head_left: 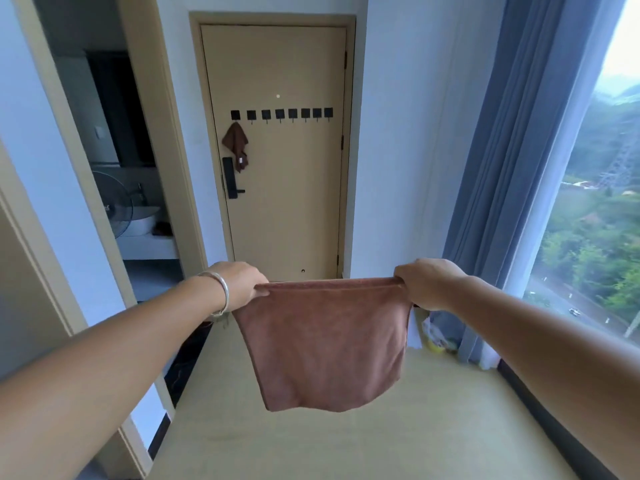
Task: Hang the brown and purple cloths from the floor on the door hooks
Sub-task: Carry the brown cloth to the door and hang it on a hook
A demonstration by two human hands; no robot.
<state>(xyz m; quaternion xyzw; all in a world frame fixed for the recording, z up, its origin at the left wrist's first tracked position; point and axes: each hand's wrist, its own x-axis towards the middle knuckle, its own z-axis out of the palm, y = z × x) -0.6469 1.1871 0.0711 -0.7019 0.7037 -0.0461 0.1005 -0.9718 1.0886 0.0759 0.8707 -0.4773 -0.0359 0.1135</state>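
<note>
A reddish-brown terry cloth is held up in the air, stretched flat between the two hands and hanging over the pale floor. Its upper left corner is pinched by the left hand, on whose wrist a silver bangle is worn; its upper right corner is gripped by the curled fingers of the right hand. Ahead, a beige closed door is seen, across which a row of eight small black square hooks is fixed. A darker brown crumpled cloth is hung from the leftmost hook, just above a black electronic door lock. Blue pleated curtains are drawn beside the window at the right.
</note>
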